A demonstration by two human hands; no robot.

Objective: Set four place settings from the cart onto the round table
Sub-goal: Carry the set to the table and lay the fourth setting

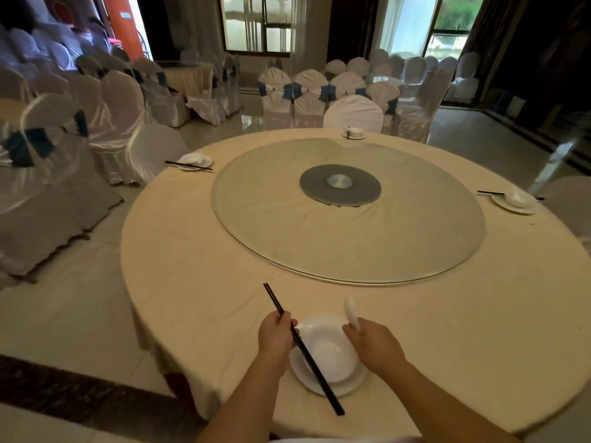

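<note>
I stand at the near edge of the round table, finishing what looks like the fourth setting; three others already sit at the left, far and right edges. My left hand pinches a pair of black chopsticks near their upper third, fingers curled round them. My right hand grips the handle of a white ceramic spoon, fingers closed on it.

The white bowl sits on its plate between my hands.

The chopsticks' long axis runs diagonally: one end points far-left, the other crosses the plate's left rim towards near-right. The spoon's bowl end points away from me, roughly upright.

To do this well, I judge I should keep the two sticks together and lay them flat just beside the plate, then lower the spoon gently into the bowl.
</note>
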